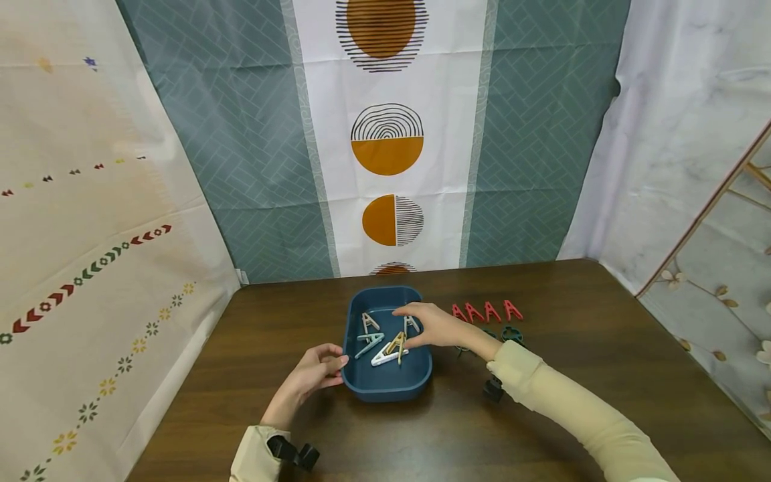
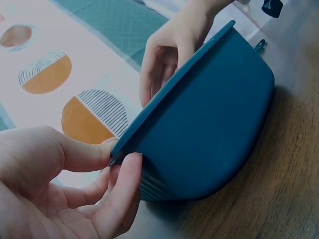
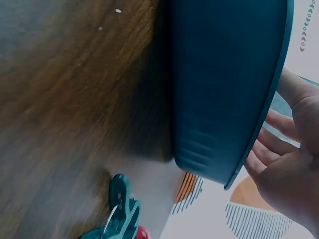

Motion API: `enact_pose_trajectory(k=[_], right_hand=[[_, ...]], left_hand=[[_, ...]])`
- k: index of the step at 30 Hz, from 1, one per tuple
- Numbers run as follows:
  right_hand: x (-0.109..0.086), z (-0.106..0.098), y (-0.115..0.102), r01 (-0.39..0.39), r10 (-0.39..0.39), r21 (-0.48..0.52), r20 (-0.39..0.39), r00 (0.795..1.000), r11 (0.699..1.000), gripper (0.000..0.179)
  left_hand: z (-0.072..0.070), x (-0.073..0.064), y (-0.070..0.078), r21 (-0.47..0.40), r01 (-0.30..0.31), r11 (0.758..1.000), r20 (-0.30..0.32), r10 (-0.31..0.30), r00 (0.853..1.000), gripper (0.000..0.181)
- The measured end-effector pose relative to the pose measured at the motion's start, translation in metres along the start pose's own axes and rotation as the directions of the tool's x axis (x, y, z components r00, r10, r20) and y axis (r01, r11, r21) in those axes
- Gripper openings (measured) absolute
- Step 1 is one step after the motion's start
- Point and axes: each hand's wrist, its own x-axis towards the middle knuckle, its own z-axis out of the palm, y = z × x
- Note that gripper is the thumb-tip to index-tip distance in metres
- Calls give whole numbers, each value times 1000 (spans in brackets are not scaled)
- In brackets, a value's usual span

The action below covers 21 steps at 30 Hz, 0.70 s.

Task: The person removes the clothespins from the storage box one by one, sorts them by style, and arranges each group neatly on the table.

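A dark blue plastic bin [image 1: 388,393] stands on the table with several clothespins inside. Among them are a white clothespin [image 1: 381,357], a tan-yellow clothespin [image 1: 398,343], a pale green clothespin [image 1: 369,341] and a beige clothespin [image 1: 369,321]. My left hand [image 1: 314,367] pinches the bin's left rim between thumb and fingers, as the left wrist view shows closely. From the right side my right hand [image 1: 438,326] reaches over the rim, thumb and fingers spread apart above the clothespins. Another pale clothespin [image 1: 411,323] lies between them. In both wrist views the bin wall hides what its fingertips touch.
Several red clothespins [image 1: 491,311] lie in a row on the brown table [image 1: 289,308], right of the bin. Dark green clips [image 1: 512,334] lie just in front of them, partly behind the right wrist. Patterned cloths hang around the table.
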Motion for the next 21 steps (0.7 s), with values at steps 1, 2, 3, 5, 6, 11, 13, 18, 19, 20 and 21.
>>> enact_pose_trajectory(k=[1,2,3,5,6,11,13,18,19,20,21], right_hand=[[2,1,-1,-4,4,1,10,1000,1000,65],[4,1,-1,-6,6,3,19,1000,1000,64],[6,2,-2,-7,7,5,29,1000,1000,64],[10,3,-3,-7,6,13,52,999,1000,63],[13,3,-4,-5,3,19,64,998,1000,62],[28,6,-4,10,-10,3,106,994,1000,59],[35,7,-3,3,-2,-8,115,993,1000,57],[53,10,-2,-27,28,-11,140,990,1000,53],[56,11,-1,-32,33,-14,145,989,999,52],[59,12,0,-37,39,-15,151,988,999,52],[61,14,0,-44,47,-18,156,987,999,52]], left_hand=[[0,0,0,-1,0,1000,0,0,1000,36],[0,0,0,-2,-2,1000,0,2,1000,36],[0,0,0,-4,-5,1000,1,5,1000,36],[-1,0,0,-6,-8,1000,5,8,1000,35],[-1,-1,0,-6,-9,1000,8,9,1000,35],[-1,-1,2,8,-8,1000,11,8,1000,35],[-2,-1,3,13,-8,1000,9,8,1000,35],[-2,0,4,14,-7,1000,10,6,1000,34],[-2,0,4,12,-7,1000,10,7,1000,33],[-2,0,4,13,-8,1000,9,8,1000,32],[-1,1,3,14,-10,1000,9,9,1000,32]])
